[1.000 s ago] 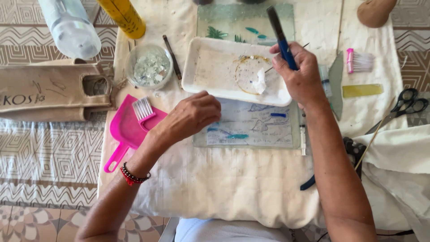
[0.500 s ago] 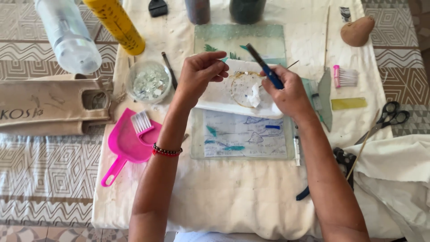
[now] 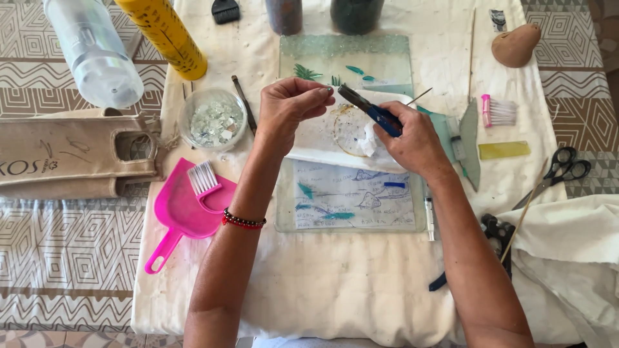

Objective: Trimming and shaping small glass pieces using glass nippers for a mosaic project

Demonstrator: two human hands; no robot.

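Head view, looking down on a cloth-covered counter [image 3: 309,283] with a white tray [image 3: 316,138] at its middle.

Above the tray's far edge: left hand [image 3: 290,109], grip pressed together, thumb and forefinger pinching a small piece [image 3: 329,92] too tiny to make out. Right hand [image 3: 412,138] over the tray's right end, grip wrapped round the blue handles of the nippers [image 3: 371,109], the dark tip aimed at the pinched piece and just beside it; whether touching, cannot tell.

Already laid down, by the look of things: a round clear disc [image 3: 348,132] on the tray with crumpled white paper at its right side; green and blue slivers on the clear pane [image 3: 348,61] beyond the tray; a few more coloured bits on the drawing under glass [image 3: 354,193] on the near side of the tray.

Seemingly far from finished: most of the sketched outlines bare of colour, the disc almost plain apart from a faint tint along its rim.

Left of the tray: a bowl of glass chips [image 3: 213,120], well filled, and a pink dustpan [image 3: 184,212] with its small brush [image 3: 205,177] resting in it. Right of the tray, well apart: scissors [image 3: 564,164], lying untouched.
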